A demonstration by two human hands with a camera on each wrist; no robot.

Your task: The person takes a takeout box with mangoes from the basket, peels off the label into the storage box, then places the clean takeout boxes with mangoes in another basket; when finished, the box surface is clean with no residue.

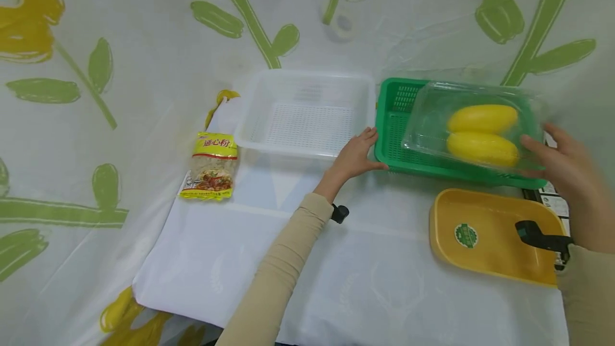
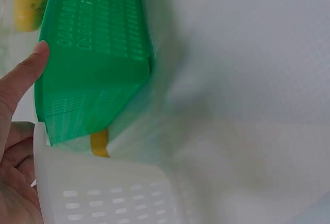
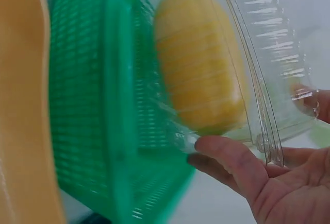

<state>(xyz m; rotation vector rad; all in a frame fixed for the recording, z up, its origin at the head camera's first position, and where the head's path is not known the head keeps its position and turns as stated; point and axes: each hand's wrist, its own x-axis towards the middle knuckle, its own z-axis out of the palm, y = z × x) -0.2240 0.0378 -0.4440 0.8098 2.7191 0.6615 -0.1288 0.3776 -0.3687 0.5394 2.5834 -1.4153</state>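
A clear plastic clamshell box (image 1: 427, 116) holding two yellow oval fruits (image 1: 482, 146) tilts over the right part of a green basket (image 1: 399, 146). My right hand (image 1: 572, 170) grips the box by its right end; the right wrist view shows the thumb and fingers around its ridged edge (image 3: 258, 95). At the green basket's near left corner is my left hand (image 1: 355, 154), holding it. In the left wrist view the thumb (image 2: 31, 72) lies on the green rim, with the other fingers curled near the corner of a white basket (image 1: 307, 122).
A yellow-orange tray (image 1: 499, 244) with a green round sticker sits in front of the green basket. On the left lies a yellow-topped food packet (image 1: 211, 167). The white basket stands beside the green one on a white-covered table (image 1: 375, 282). Leaf-patterned sheeting (image 1: 158, 41) hangs behind.
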